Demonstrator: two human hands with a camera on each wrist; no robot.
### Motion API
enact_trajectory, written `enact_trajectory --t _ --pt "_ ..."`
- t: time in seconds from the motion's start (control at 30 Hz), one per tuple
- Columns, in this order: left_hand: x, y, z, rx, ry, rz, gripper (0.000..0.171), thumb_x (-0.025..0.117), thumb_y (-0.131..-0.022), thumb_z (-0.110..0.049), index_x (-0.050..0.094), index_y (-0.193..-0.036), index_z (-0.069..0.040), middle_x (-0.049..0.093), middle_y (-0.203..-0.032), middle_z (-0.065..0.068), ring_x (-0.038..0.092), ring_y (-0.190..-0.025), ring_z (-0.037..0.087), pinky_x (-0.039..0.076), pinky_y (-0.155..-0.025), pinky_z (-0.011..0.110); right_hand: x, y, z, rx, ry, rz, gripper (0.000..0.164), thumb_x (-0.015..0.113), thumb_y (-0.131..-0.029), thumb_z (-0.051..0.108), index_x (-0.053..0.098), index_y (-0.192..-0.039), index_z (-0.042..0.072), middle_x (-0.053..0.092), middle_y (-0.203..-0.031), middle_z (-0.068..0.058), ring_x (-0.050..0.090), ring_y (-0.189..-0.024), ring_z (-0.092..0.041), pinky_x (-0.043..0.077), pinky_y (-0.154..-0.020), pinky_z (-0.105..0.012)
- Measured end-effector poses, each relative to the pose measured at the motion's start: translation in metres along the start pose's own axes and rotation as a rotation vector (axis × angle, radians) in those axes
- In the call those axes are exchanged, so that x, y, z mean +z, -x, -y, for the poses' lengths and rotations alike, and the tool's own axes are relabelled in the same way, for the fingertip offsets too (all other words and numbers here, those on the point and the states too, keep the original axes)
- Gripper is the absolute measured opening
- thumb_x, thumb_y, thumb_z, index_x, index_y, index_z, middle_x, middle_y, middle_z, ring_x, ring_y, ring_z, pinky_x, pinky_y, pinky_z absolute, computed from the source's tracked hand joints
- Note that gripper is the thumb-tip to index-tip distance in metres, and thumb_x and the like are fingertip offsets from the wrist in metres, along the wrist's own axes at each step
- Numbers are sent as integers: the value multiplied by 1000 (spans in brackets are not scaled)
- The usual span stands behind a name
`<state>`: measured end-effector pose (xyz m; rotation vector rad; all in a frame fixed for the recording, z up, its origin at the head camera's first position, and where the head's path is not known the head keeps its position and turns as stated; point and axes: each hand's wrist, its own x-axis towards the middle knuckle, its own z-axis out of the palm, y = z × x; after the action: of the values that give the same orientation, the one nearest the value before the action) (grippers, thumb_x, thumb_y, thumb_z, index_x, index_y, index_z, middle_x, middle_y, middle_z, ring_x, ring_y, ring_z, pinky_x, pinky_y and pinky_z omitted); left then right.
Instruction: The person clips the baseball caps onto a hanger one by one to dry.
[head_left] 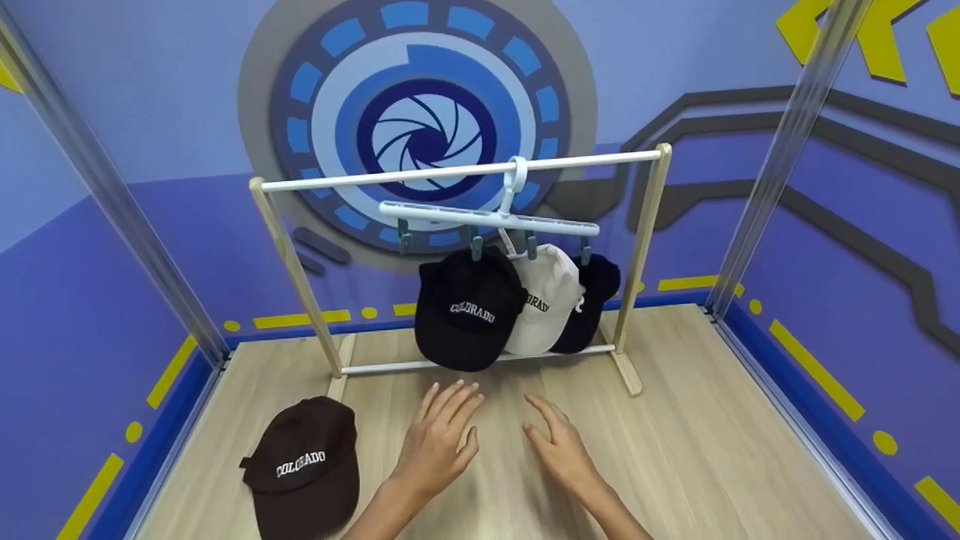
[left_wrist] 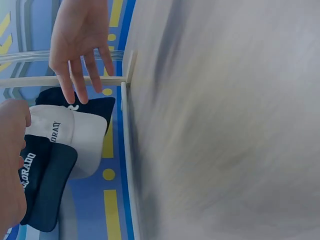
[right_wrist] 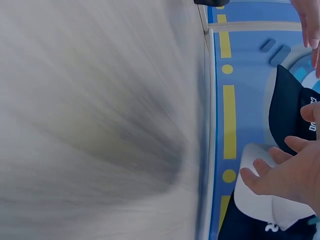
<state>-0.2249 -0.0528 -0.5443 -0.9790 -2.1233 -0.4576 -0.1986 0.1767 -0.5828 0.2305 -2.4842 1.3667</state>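
Note:
My left hand [head_left: 439,442] is held out below the hanging caps, its fingers extended and nothing in it. Across from it, my right hand [head_left: 561,454] also holds nothing, with its fingers reaching forward. Above them a black cap [head_left: 461,341] lettered COLORADO hangs from a pale clip hanger [head_left: 439,216]. Behind that hang a white cap [head_left: 553,322] and another dark cap [head_left: 592,330], partly hidden. A dark brown COLORADO cap [head_left: 311,499] lies on the table to the left of my left hand. In the right wrist view the white cap [right_wrist: 252,200] is partly covered by my right hand.
A wooden rack [head_left: 636,255] with white bars carries the hanger by its hook. The hanger's leftmost clip [head_left: 405,238] holds no cap. Purple-blue patterned walls [head_left: 862,300] with metal corner posts [head_left: 784,150] enclose the wood-grain table [head_left: 712,435].

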Motion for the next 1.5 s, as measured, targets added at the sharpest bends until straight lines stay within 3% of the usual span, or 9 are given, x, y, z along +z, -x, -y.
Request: enact_trajectory --t 0.4,0.8,1.07,1.27,1.5 --pt "4 28 8 -38 -22 57 39 62 -83 -26 62 -120 -13 58 -129 4 51 -122 26 36 -102 53 8 7 -4 26 10 68 48 53 -97 29 45 -139 8 41 -144 -15 33 -134 -39 26 -106 -58" --pt "12 56 8 -58 -69 105 40 63 -83 -28 62 -120 -14 58 -127 3 53 -118 25 38 -98 54 28 8 -5 -88 60 73 47 55 -96 28 48 -136 4 45 -140 -18 39 -129 -40 32 -102 -58" --pt "14 73 8 -72 -85 177 41 62 -84 -33 61 -121 -17 57 -128 1 52 -119 24 38 -98 53 38 14 -8 -122 91 105 46 55 -96 27 49 -134 2 46 -138 -19 39 -127 -41 33 -100 -59" --pt "17 80 11 -76 -117 183 45 64 -83 -35 59 -124 -17 57 -128 2 52 -118 24 39 -96 54 39 13 -7 -146 124 135 46 55 -96 24 47 -136 3 46 -139 -17 40 -127 -39 35 -99 -58" --pt "19 83 16 -65 -142 183 44 63 -83 -36 60 -122 -17 57 -128 3 53 -118 26 39 -96 54 45 6 -4 -237 188 91 43 57 -94 20 51 -132 2 49 -135 -16 42 -125 -38 37 -97 -55"
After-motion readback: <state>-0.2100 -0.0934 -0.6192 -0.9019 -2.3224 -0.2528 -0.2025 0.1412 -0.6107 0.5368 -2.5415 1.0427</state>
